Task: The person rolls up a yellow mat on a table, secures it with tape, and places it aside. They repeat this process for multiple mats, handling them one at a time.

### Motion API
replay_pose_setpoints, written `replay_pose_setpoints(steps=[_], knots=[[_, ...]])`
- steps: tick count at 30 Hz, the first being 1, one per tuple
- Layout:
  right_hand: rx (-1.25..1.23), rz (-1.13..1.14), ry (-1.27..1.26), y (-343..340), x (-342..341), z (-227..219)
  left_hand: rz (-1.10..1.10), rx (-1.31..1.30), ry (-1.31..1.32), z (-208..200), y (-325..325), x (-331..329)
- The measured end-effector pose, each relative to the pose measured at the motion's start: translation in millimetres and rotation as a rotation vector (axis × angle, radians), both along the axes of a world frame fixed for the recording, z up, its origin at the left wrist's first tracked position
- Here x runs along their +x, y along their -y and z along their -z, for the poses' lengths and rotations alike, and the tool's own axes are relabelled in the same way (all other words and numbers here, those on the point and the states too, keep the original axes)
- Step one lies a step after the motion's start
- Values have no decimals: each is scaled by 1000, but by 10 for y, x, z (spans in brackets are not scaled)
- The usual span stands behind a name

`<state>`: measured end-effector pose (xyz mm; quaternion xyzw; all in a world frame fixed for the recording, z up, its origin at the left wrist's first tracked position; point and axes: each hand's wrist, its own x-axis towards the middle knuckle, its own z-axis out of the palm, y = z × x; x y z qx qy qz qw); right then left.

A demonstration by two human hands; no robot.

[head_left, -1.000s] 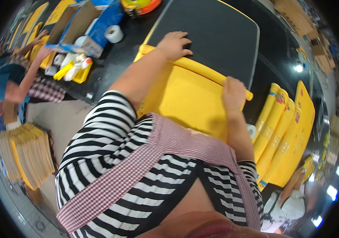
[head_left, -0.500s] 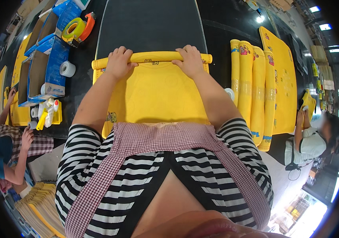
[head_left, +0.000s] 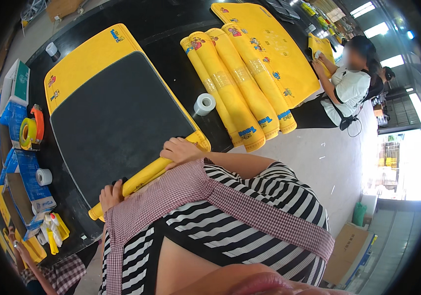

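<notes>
Yellow roll is on the tabletop, right up against the person's front, long axis slanting up to the right. Left hand's curled round near the lower end, right hand likewise near the upper; black panel stretches away beyond.

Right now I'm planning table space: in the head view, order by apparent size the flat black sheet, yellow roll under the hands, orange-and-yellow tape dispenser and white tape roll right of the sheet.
Flat black sheet
Yellow roll, partly hidden
Orange-and-yellow tape dispenser
White tape roll
</notes>
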<state>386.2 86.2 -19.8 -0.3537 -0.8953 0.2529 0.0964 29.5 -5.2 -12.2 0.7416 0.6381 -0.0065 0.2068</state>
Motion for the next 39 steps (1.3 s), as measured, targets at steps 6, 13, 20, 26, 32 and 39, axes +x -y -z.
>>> replay_pose_setpoints(steps=[6,13,20,26,32,39], knots=[[127,-86,-129,-561,-131,-170,258,315,78,-366,-380,-84],[388,-26,-43,-390,-485,-80,341,397,175,-393,-1294,-298],[257,48,45,-526,-647,-34,-25,602,-39,-36,-589,276],[514,139,102,-1498,-987,65,-87,420,-28,13,-1540,122],[399,-21,-20,-1766,-1104,22,-56,281,79,-25,-2322,-104],[426,5,114,-1779,-1077,-98,113,277,-16,-189,-2155,-313]])
